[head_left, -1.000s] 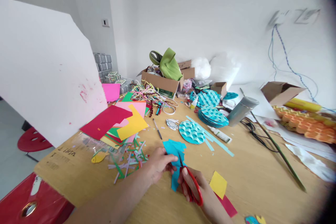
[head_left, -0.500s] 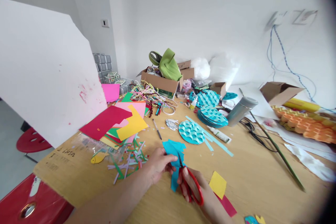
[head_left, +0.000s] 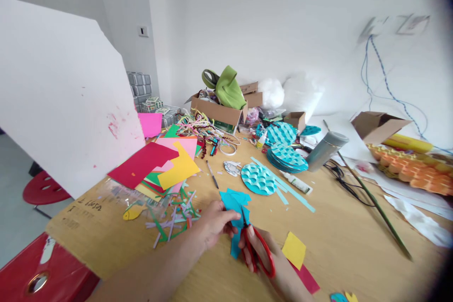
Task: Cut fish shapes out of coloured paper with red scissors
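Observation:
Between the thumb and fingers of my left hand (head_left: 216, 222) is a piece of blue paper (head_left: 231, 202) with a jagged upper edge. Red-handled scissors (head_left: 266, 250) sit in my right hand (head_left: 260, 245), their blades against the paper. A strip of the blue paper hangs below, between my hands. Just beyond lie a turquoise disc with woven paper strips (head_left: 258, 179), a fish-shaped paper cutout (head_left: 231, 168) and a pen (head_left: 212, 174). To the right of my right hand are a yellow paper piece (head_left: 294, 249) and a dark pink one (head_left: 307, 278).
Coloured paper sheets (head_left: 141, 165) and paper scraps (head_left: 173, 219) spread on the left. A glue bottle (head_left: 297, 182), stacked turquoise discs (head_left: 286, 156), a grey flask (head_left: 327, 151) and a green stick (head_left: 378, 207) lie to the right. Behind stands a cardboard box (head_left: 215, 109).
Both hands stay almost in place, with the scissors still at the blue paper. The whole view shifts very slightly.

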Demonstrator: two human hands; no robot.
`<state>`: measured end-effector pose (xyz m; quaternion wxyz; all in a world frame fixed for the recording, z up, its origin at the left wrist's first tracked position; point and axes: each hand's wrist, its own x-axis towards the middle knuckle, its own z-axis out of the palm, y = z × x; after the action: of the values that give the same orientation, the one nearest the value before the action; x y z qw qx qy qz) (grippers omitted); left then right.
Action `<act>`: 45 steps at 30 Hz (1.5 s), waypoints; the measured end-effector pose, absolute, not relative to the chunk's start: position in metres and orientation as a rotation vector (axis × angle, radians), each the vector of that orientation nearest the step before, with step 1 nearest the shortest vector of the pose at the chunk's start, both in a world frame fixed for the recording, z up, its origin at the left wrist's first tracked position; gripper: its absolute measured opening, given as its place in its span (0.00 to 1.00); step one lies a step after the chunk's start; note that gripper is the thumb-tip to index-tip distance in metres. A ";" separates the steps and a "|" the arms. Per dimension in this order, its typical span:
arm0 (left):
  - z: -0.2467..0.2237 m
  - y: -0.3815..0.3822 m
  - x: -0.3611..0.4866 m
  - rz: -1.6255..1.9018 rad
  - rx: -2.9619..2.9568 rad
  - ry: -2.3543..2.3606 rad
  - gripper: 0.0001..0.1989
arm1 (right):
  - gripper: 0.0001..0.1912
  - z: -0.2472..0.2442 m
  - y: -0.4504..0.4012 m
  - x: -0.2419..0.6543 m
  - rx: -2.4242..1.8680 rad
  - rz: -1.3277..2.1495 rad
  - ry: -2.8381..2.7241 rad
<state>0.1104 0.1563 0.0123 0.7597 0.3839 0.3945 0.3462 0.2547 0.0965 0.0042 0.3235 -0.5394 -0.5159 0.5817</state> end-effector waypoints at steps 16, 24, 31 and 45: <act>0.011 0.156 0.110 0.758 0.795 0.841 0.11 | 0.31 0.003 0.099 0.255 -1.454 1.481 -1.386; 0.010 0.158 0.109 0.829 0.755 0.879 0.15 | 0.31 0.004 0.097 0.255 -1.435 1.513 -1.360; 0.009 0.160 0.109 0.834 0.713 0.845 0.13 | 0.29 0.010 0.094 0.255 -1.310 1.618 -1.233; 0.012 0.161 0.108 0.799 0.637 0.841 0.14 | 0.32 0.011 0.096 0.254 -1.202 1.707 -1.123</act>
<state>0.1085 0.1606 0.0124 0.7891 0.2956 0.3905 0.3708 0.2544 0.0962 0.0105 0.3762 -0.4698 -0.4388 0.6673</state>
